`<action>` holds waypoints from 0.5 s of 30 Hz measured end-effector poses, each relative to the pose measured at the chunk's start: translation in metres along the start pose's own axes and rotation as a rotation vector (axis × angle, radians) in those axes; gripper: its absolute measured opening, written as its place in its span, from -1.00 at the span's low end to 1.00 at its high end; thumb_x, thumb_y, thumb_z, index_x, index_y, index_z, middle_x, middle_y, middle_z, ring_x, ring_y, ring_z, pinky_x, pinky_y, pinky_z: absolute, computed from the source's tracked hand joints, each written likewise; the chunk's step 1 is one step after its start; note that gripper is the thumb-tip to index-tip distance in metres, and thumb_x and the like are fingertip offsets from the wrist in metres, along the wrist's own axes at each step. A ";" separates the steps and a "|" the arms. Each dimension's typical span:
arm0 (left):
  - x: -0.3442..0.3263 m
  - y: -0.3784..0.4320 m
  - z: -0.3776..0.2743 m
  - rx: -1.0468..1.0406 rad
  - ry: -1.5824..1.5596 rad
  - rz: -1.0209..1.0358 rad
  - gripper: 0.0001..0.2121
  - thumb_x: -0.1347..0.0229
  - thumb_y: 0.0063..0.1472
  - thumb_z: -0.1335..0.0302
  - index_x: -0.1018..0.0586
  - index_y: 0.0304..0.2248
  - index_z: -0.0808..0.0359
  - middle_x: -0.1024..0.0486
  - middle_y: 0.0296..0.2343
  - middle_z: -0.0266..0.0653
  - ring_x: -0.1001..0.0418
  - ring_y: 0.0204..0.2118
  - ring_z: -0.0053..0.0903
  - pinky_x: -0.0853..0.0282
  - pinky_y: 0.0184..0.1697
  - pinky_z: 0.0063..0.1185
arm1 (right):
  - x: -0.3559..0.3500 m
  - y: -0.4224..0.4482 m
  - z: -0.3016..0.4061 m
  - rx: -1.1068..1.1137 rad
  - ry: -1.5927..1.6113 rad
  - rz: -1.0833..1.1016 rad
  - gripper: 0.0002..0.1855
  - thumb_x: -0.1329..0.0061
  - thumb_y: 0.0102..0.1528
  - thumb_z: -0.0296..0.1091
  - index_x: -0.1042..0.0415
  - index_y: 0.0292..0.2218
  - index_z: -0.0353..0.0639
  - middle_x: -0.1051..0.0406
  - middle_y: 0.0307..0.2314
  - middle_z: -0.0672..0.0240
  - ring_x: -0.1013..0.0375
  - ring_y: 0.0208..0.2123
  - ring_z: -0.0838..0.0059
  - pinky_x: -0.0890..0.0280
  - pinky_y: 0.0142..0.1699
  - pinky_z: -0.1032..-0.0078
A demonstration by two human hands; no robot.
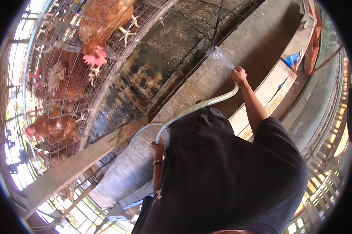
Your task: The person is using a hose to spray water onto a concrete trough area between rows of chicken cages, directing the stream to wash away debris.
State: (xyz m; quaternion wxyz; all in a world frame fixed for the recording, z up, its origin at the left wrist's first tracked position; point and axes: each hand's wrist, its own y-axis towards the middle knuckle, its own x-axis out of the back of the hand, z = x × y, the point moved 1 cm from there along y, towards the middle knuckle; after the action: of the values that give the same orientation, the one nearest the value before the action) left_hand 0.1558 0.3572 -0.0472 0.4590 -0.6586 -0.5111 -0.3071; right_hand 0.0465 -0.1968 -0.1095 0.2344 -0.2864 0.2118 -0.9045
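Note:
A braided, pale reinforced hose (190, 109) runs in a curve across the front of my body. My right hand (239, 75) is closed around its outlet end, arm stretched forward. From there a jet of water (219, 56) fans out onto the far edge of the concrete walkway (190, 90). Lower down, beside my dark shirt, my left hand (157, 149) grips the hose further back and wears a bracelet at the wrist. Past the walkway edge lies a wet, dirt-stained floor area (148, 73) under the cages.
Wire cages (105, 58) holding several brown hens (95, 29) hang on the left. A wooden beam (73, 166) crosses low at left. Along the right stand wooden planks (269, 99) and an orange-brown frame (312, 49). A thinner hose (135, 136) trails behind my left hand.

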 end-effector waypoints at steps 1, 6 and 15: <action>-0.001 0.005 0.005 -0.013 0.008 -0.041 -0.59 -0.18 -0.03 0.23 -0.42 -0.69 0.48 -0.41 -0.68 0.07 -0.40 -0.64 -0.12 -0.22 -0.61 -0.33 | -0.004 -0.006 -0.004 0.004 0.014 -0.010 -0.73 0.16 -0.04 -0.28 -0.34 -0.31 -0.26 -0.33 -0.71 0.33 -0.30 -0.73 0.59 -0.22 -0.65 0.60; 0.004 0.058 -0.002 0.102 -0.180 -0.014 -0.49 -0.06 0.05 0.09 -0.42 -0.59 0.53 -0.40 -0.69 0.02 -0.38 -0.67 -0.29 -0.25 -0.60 -0.36 | -0.038 -0.033 -0.025 -0.073 0.121 -0.050 -0.79 0.19 0.06 -0.29 -0.31 -0.26 -0.14 -0.30 -0.72 0.39 -0.27 -0.74 0.61 -0.21 -0.68 0.60; -0.022 0.229 -0.129 0.060 -0.174 0.076 -0.40 0.02 0.05 -0.05 -0.41 -0.51 0.52 -0.41 -0.62 -0.12 -0.43 -0.60 -0.44 -0.36 -0.49 -0.51 | -0.098 -0.052 -0.042 -0.187 0.469 -0.081 -0.77 0.39 0.16 -0.16 -0.21 -0.27 -0.09 -0.28 -0.71 0.33 -0.15 -0.81 0.64 -0.08 -0.77 0.66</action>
State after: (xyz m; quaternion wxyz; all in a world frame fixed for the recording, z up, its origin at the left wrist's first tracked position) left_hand 0.3764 0.2174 -0.0827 0.4436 -0.6877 -0.5328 -0.2156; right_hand 0.0759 -0.0912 -0.1547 0.1147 -0.0976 0.3315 -0.9314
